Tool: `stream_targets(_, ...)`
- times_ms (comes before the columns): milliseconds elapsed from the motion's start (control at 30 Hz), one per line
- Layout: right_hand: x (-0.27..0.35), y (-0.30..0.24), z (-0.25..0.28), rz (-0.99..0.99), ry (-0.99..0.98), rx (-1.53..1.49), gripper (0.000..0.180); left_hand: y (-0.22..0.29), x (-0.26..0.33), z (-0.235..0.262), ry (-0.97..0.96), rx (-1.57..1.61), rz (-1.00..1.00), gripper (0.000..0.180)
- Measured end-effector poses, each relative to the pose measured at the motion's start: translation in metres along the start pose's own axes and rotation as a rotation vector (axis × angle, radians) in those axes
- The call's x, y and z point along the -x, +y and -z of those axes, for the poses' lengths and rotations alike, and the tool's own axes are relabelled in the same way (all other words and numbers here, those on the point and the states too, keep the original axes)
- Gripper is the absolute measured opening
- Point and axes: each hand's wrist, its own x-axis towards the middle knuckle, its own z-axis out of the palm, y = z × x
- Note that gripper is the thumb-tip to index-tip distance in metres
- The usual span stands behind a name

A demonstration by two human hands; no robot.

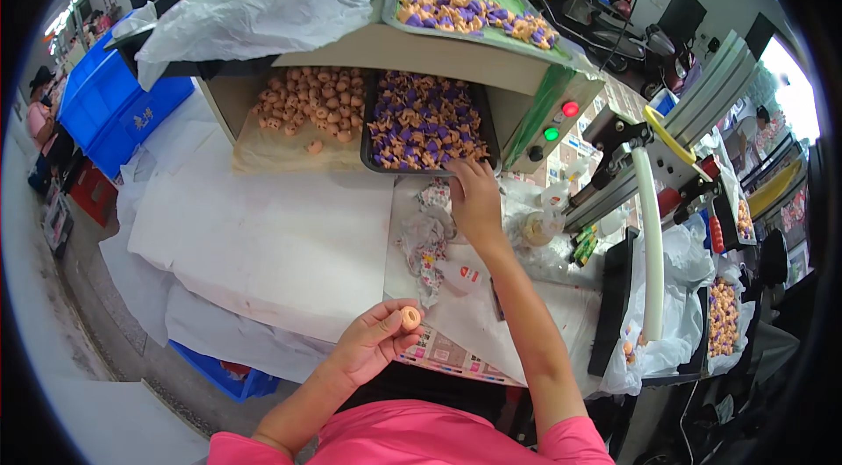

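Near front edge of worktop (263, 246): left hand (373, 344), thumb and forefinger pinching small round tan piece (410, 318) just above printed sheet (447, 351). At back edge: right hand (474, 197), fingers curled down onto front lip of black tray (373, 127) of purple-and-tan parts (425, 123), beside loose tan pieces (311, 101) on brown paper; whether anything pinched, cannot tell. Likely risks: round piece rolling off front edge if pinch loosens; parts spilling over tray's low lip if scooped carelessly.
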Motion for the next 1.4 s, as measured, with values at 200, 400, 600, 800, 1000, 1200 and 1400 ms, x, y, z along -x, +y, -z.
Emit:
stream_targets(200,-0.067,0.010,-0.039,-0.029,-0.241,0.218,0.033,0.020,0.032,-0.015,-0.012,0.063,-0.027,0.031)
stream_targets(400,-0.079,-0.003,-0.020,-0.155,-0.479,0.321,0.035,0.032,0.052,-0.012,0.025,0.066,-0.038,0.032)
stream_targets(600,-0.030,-0.015,0.003,-0.092,-0.048,-0.436,0.021,0.028,0.029,-0.003,0.052,0.061,-0.024,0.032)
stream_targets(800,0.077,-0.068,0.070,-0.242,-0.366,-0.695,0.022,0.017,-0.015,0.005,0.043,-0.030,-0.060,0.039)
stream_targets(1000,0.130,-0.051,0.096,-0.149,-0.368,-0.638,0.027,-0.023,-0.042,-0.012,-0.018,-0.108,0.038,0.037)
stream_targets(1200,0.153,-0.028,0.116,-0.059,-0.331,-0.565,0.028,-0.048,-0.051,-0.026,-0.048,-0.306,0.038,0.038)
stream_targets(1400,0.165,-0.015,0.129,0.067,-0.339,-0.521,0.027,-0.061,-0.056,-0.029,0.005,-0.447,0.028,0.038)
